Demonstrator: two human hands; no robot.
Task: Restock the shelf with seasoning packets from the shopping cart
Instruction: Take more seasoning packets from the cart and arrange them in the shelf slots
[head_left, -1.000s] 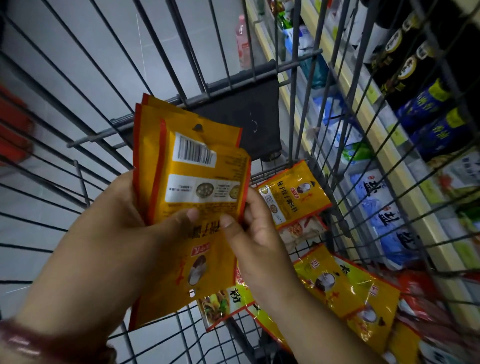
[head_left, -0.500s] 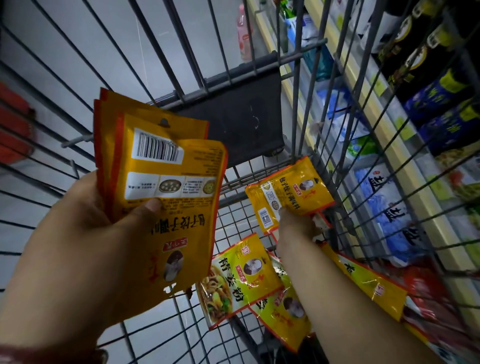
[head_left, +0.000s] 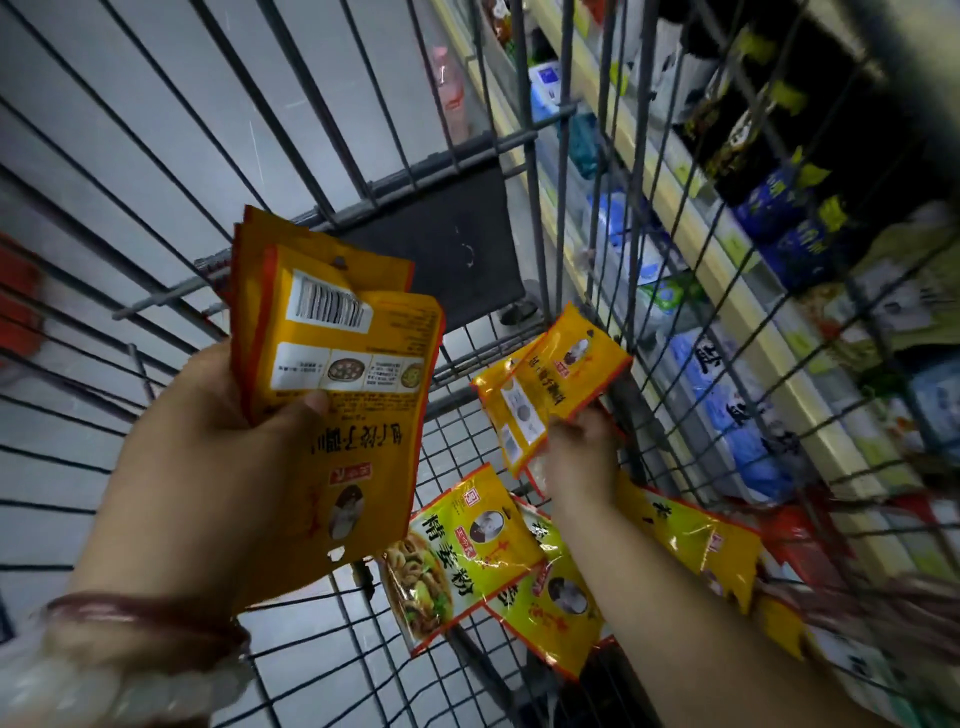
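Right then, a fanned stack of orange-yellow seasoning packets (head_left: 332, 415) was held up over the left part of the shopping cart (head_left: 322, 208), barcode side showing, print upside down. The stack was gripped by the left hand (head_left: 208, 467), thumb pressed across the front packet and fingers hidden behind. Further right and lower, two more yellow packets (head_left: 550, 384) were pinched at their lower edge by the right hand (head_left: 582, 462), raised just off the cart floor near the right wire wall; the fingers were curled under and could not be seen singly. Below that hand, loose packets were spread on the cart floor: a yellow-green packet (head_left: 457, 551) with a food picture, another yellow one (head_left: 556, 597) partly beneath the right forearm, and a long yellow one (head_left: 696, 545) toward the right wall. Red packets (head_left: 800, 545) were blurred at the near right corner. A dark red bracelet (head_left: 145, 618) was worn at the left wrist. At the cart's far end a dark flap (head_left: 441, 249) was hung from the rail. Beyond the right wall, store shelves (head_left: 727, 270) were stocked with blue-and-white bags (head_left: 727, 410) and dark bottles (head_left: 769, 145), all seen through the wire.
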